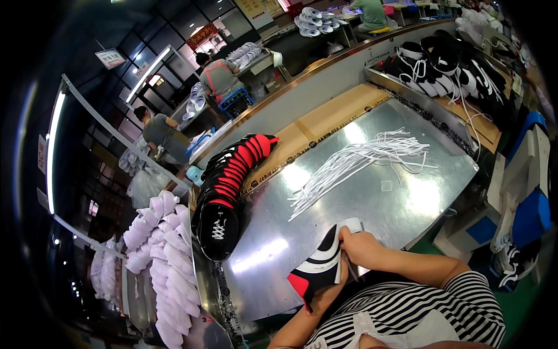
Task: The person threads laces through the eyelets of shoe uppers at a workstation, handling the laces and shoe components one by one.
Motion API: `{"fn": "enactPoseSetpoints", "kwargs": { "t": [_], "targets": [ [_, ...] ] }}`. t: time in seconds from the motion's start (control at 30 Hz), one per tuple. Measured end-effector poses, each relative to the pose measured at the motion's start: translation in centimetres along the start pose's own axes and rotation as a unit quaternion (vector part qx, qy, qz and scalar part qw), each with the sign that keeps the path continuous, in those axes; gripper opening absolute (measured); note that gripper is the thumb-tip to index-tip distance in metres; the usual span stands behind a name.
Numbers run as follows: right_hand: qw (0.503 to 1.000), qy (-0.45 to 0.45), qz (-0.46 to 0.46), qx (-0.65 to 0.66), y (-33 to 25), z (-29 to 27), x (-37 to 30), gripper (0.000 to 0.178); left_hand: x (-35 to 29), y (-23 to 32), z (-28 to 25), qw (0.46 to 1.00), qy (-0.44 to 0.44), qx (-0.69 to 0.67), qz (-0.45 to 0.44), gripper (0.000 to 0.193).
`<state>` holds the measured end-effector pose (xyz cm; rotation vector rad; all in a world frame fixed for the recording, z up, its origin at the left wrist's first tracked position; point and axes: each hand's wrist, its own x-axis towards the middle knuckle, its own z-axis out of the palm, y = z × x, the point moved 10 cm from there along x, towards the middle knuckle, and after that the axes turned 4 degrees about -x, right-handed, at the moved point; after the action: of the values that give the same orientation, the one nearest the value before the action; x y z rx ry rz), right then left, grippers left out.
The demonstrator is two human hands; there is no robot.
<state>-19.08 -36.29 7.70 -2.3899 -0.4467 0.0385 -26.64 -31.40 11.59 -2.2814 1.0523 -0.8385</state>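
Note:
Close to my body, over the near edge of a metal table point(256, 294), I hold a black and white shoe upper point(317, 266) with a red heel. My left hand point(332, 289) grips it from below and behind, its fingers partly hidden by the upper. At the upper's light end, my right hand point(361, 249) is closed with thumb and fingers together against its edge. Whether a lace is also pinched there, I cannot tell. Beyond my hands lies a loose bundle of white shoelaces point(354, 166). To the left, a curved row of nested black and red shoe uppers point(224, 183) runs along the table.
Cardboard point(317, 129) lines the table's far side. A pile of black and white shoe uppers point(444, 72) sits at the far right. White padded pieces point(165, 250) are stacked at the left. A blue and grey machine point(503, 192) stands right. Several people work in the background.

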Motion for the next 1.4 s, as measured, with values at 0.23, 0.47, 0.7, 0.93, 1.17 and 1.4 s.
{"fn": "enactPoseSetpoints", "kwargs": {
  "t": [0.23,0.47,0.7,0.93,1.17,1.4],
  "targets": [
    [0.998,0.06,0.01,-0.007,2.0,-5.4,-0.8,0.035,-7.1,-0.9,13.2,0.282,-0.074,-0.831,-0.474,0.046],
    [0.942,0.069,0.105,0.312,9.8,-1.6,1.5,0.058,-5.2,-1.5,12.0,0.341,-0.128,-0.819,-0.444,0.036],
    [0.953,0.117,0.147,0.239,8.9,-2.7,2.2,0.05,-4.7,-5.4,13.8,0.718,-0.079,-0.615,-0.317,0.025],
    [0.929,0.239,0.082,0.271,10.8,-2.5,3.3,0.04,-4.3,-6.1,9.4,0.73,-0.224,-0.588,-0.267,0.04],
    [0.954,-0.063,0.165,0.243,8.2,4.3,-0.7,0.028,-2.4,-6.3,7.7,0.817,-0.101,-0.499,-0.271,0.018],
    [0.929,-0.222,0.031,0.294,4.2,7.2,-4.7,0.025,-4.5,-12.1,7.9,0.813,-0.017,-0.476,-0.337,0.022]
  ]
}}
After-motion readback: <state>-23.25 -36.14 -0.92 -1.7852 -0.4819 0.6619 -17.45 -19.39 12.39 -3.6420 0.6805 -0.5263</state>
